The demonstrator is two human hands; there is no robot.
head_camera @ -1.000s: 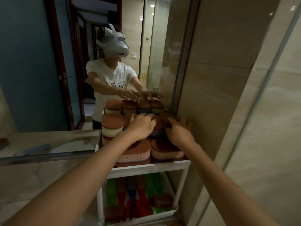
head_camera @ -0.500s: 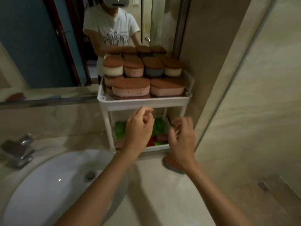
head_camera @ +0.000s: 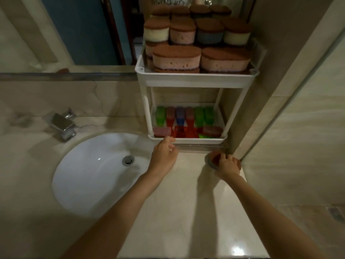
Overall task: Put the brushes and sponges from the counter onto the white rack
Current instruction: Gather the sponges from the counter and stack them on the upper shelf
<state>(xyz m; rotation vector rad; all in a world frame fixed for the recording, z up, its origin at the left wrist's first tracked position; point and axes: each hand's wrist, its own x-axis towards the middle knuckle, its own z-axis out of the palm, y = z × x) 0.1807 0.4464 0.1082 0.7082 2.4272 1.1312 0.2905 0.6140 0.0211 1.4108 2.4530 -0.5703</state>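
Rightward, sponge (head_camera: 213, 159) on counter (head_camera: 186, 195), under right fingers (head_camera: 224, 158)

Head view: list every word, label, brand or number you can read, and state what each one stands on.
No text here can be read.
shirt print, reflected in the mirror: cut off by the frame edge and too blurred to read.
white rack, stacked sponges, brushes, faucet, counter sponge under the right hand: no markings visible.
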